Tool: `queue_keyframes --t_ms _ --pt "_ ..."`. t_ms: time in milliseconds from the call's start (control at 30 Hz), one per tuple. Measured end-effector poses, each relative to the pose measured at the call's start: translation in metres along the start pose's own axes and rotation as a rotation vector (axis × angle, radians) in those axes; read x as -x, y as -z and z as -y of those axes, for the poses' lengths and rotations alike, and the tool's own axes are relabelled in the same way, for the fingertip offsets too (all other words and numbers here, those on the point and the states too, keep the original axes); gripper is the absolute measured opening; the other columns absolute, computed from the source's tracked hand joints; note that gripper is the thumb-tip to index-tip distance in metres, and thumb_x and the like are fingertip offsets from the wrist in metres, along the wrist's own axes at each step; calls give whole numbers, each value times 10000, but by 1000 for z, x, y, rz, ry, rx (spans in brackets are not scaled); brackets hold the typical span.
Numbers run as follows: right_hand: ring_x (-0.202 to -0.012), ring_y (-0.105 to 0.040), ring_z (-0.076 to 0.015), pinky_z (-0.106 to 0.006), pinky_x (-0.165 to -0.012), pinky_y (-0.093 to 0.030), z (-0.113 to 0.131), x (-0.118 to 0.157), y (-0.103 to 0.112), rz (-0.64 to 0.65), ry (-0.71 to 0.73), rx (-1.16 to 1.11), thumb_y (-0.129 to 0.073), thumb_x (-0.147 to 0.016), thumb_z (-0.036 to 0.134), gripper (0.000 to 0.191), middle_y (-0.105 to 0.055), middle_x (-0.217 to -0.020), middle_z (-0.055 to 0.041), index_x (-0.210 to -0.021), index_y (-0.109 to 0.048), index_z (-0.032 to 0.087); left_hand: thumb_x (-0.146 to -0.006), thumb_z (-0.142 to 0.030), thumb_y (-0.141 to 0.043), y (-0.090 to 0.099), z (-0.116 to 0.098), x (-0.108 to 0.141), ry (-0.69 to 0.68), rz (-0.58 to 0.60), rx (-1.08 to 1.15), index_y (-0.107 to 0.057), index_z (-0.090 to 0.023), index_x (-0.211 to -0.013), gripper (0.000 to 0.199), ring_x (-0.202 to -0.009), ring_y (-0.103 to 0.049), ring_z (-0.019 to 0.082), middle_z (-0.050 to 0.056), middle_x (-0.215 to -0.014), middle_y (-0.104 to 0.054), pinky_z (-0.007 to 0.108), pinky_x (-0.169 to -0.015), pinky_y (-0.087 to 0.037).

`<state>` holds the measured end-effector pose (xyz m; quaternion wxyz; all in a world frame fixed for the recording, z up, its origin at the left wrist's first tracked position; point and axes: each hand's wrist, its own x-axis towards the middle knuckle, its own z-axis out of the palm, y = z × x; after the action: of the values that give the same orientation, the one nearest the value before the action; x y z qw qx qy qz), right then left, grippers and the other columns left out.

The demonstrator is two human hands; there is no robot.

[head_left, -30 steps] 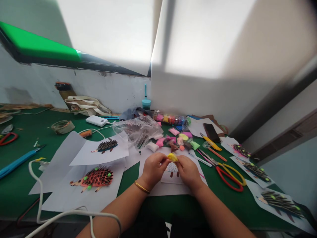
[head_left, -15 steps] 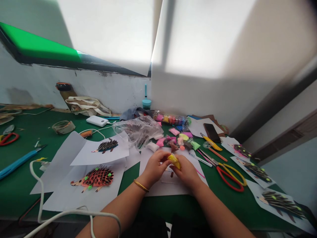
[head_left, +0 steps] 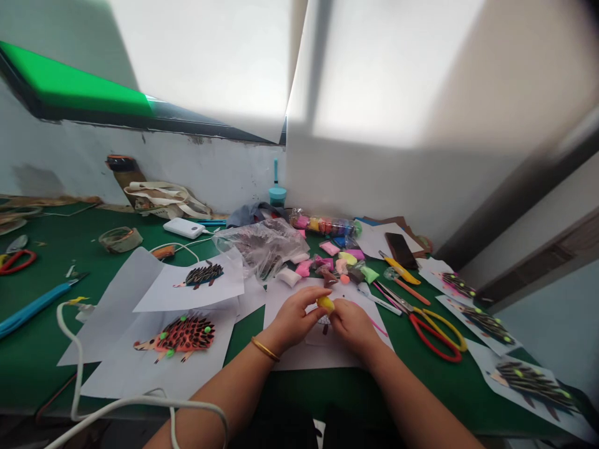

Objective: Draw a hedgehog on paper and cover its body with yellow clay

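Observation:
My left hand (head_left: 298, 317) pinches a small packet of yellow modelling clay (head_left: 326, 304) between thumb and fingers. From the other side, my right hand (head_left: 352, 325) closes on the same packet, its fingertips partly hidden. Both hands hover over a white sheet of paper (head_left: 292, 355) with a small hedgehog drawing (head_left: 324, 324), mostly covered by my fingers. Just beyond them lie several small clay packets in pink, brown, green and other colours, among them a green packet (head_left: 369, 274) and a white one (head_left: 289, 276).
At the right lie scissors (head_left: 437, 333), a white pen (head_left: 384, 304), a yellow cutter (head_left: 400, 269) and a phone (head_left: 400, 251). Finished hedgehog pictures rest on both sides, one with a red body (head_left: 185, 338). A clear plastic bag (head_left: 264, 246) sits behind; a white cable (head_left: 140, 402) crosses the front left.
The yellow clay packet has turned between my fingers and shows less of itself. My right hand's fingers have curled in more, and my left hand has shifted slightly.

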<state>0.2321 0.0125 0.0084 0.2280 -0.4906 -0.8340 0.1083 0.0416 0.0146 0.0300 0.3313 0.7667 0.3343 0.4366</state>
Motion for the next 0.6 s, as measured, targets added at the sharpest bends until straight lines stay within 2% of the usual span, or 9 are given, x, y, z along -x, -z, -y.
queue_keyframes --t_ms 100,233,333,467,533,600 --pt "-741 -579 -184 -282 -660 -353 4 0 3 23 -30 -50 -444 -935 260 220 -644 -789 -37 -804 -605 188 -834 -221 -670 0 -1 1 63 -13 -72 -628 -236 -1161 330 -1017 -612 217 54 -1127 -662 365 -910 -505" --pt "-759 -585 -182 -272 -656 -360 8 -1 5 16 -22 -139 -432 -974 404 282 -670 -834 -29 -915 -630 211 -855 -248 -648 -3 3 2 107 -78 -97 -634 -223 -1112 259 -917 -620 191 41 -1057 -668 319 -817 -523" --pt "-744 -576 -176 -274 -659 -348 6 0 3 -28 11 -107 -374 -998 411 371 -655 -795 -32 -825 -631 208 -885 -270 -613 -4 4 2 102 -107 -77 -614 -225 -1165 283 -917 -620 186 48 -1076 -663 295 -768 -528" --pt "-710 -560 -171 -283 -654 -336 2 2 1 -72 41 -41 -347 -1005 408 435 -630 -737 -35 -734 -618 201 -906 -245 -582 -3 -1 0 27 -38 -48 -622 -238 -1181 278 -1009 -598 194 56 -1121 -637 283 -789 -520" --pt "-719 -564 -172 -285 -666 -344 1 2 1 -59 61 -47 -339 -1007 402 447 -631 -741 -36 -727 -625 203 -877 -246 -622 -2 -3 -1 41 -21 -44 -631 -225 -1132 256 -960 -602 183 49 -1078 -632 273 -770 -520" --pt "-740 -575 -171 -283 -687 -359 3 0 2 -30 66 -75 -334 -1009 398 453 -643 -761 -37 -730 -636 206 -850 -247 -654 -3 -4 -1 80 -53 -64 -626 -209 -1077 233 -873 -600 168 37 -1013 -632 257 -704 -513"
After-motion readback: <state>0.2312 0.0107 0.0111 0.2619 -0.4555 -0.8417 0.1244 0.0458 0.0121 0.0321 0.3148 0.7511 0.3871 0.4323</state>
